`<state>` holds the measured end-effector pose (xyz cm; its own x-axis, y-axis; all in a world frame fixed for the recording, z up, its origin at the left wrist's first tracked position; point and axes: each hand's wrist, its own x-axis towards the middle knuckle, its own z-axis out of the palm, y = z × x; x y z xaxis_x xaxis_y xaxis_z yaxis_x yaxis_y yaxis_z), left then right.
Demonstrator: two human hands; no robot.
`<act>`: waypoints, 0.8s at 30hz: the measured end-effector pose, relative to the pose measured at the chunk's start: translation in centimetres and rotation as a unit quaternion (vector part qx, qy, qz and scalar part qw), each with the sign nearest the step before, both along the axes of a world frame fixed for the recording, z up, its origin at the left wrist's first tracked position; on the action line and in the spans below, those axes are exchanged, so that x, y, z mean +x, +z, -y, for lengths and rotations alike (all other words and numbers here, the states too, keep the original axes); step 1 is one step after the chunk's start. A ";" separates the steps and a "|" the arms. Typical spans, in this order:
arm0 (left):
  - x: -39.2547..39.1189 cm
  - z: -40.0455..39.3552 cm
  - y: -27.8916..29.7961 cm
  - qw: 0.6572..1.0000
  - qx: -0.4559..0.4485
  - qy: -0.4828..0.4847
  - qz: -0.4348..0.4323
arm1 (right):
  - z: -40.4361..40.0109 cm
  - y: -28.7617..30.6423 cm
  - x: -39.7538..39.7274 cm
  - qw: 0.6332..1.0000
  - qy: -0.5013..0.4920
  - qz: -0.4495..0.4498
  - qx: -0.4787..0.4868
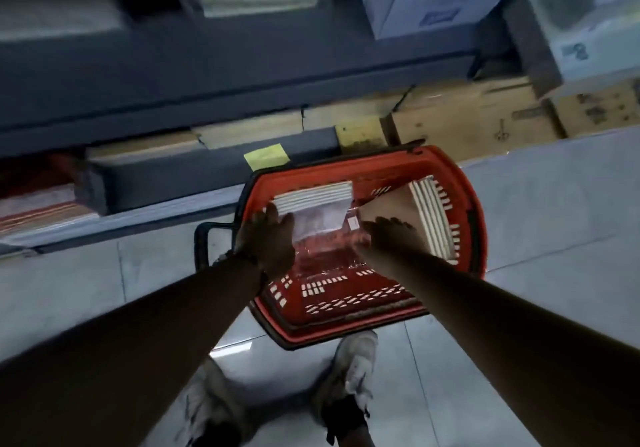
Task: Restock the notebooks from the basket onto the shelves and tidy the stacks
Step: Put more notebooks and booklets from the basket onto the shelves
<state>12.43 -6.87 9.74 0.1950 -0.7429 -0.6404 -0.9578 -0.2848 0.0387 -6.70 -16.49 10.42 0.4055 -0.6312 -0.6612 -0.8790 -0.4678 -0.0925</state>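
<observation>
Notebooks (313,197) wrapped in plastic, in red basket (363,323) on floor (536,204), just before shelves (207,76). Left hand (266,239) and right hand (388,233) reach in from either side, fingers spread against pack; firm grip unclear, blurred. More notebooks upright at basket's right wall, still to unload. Shelf edge close overhead; floor open right.

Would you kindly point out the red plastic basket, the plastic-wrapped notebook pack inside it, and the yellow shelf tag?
Red plastic basket (349,303): head view, near slotted wall.
Plastic-wrapped notebook pack (320,220): head view, middle of the clear wrap, between both hands.
Yellow shelf tag (266,156): head view, tag's centre.
</observation>
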 end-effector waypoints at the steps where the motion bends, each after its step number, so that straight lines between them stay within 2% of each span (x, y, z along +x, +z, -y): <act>1: -0.4 0.4 -1.7 1.000 -0.011 -0.005 0.020 | 0.5 -1.8 0.6 1.000 -0.005 0.017 -0.001; 3: -0.5 0.7 -5.4 0.996 -0.063 -0.012 0.056 | 1.0 -5.0 1.1 1.000 -0.015 0.026 0.002; 5: -0.8 0.5 -8.6 0.994 -0.055 -0.015 0.097 | 1.4 -7.5 1.7 0.999 -0.010 0.032 -0.001; 8: -1.3 0.0 -10.7 0.988 -0.065 -0.050 0.133 | 1.7 -9.7 2.2 0.999 -0.009 0.042 0.000; 11: -1.5 -0.1 -10.8 0.985 -0.099 -0.037 0.136 | 2.0 -10.9 2.1 0.998 -0.024 0.053 -0.004; 15: -0.9 0.1 -12.2 0.982 -0.161 -0.044 0.087 | 2.1 -11.0 1.5 0.997 -0.051 0.062 -0.010; 19: -1.8 0.0 -13.3 0.972 -0.227 -0.030 -0.059 | 1.1 -11.4 0.7 0.992 -0.086 0.089 -0.004; 24: -3.1 -1.6 -15.4 0.969 -0.220 -0.067 -0.086 | -0.6 -12.9 -0.8 0.988 -0.118 0.100 -0.012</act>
